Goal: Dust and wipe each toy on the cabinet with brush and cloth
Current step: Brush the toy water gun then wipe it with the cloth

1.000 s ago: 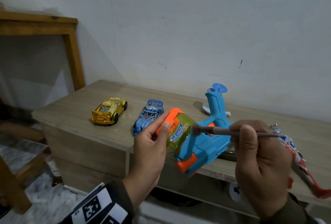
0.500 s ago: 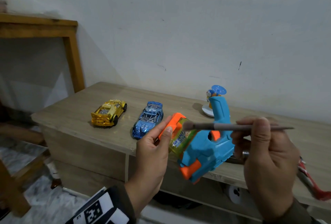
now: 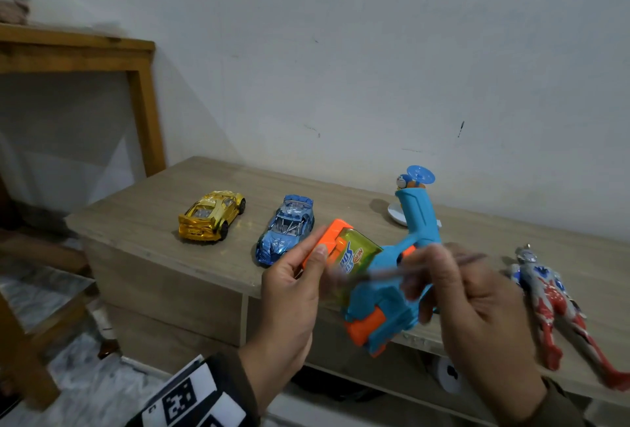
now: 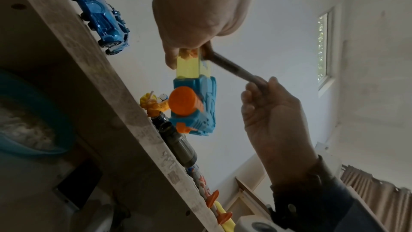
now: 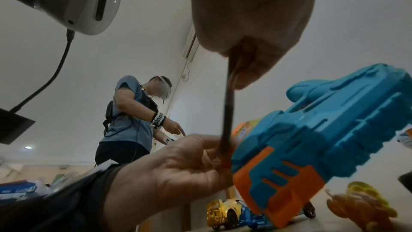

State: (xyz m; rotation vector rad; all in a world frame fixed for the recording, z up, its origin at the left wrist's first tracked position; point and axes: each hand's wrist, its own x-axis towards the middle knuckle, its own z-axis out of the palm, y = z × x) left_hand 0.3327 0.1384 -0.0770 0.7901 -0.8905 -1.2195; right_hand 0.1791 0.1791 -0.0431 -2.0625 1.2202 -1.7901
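Two hands: left hand (image 3: 289,293) on water gun (image 3: 385,286), right hand (image 3: 477,317) with brush (image 4: 231,67).

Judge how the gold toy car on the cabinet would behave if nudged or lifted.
The gold toy car stands on four wheels on the cabinet, so a lengthwise nudge would probably roll it. Its shiny, mirror-like shell looks stiff and possibly slippery. Being small, it is likely light.

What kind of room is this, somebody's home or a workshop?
Probably a room in a home, though a second person wearing recording gear hints at a staged session. A low wooden cabinet against a plain white wall carries toys, such as a shiny gold toy car.
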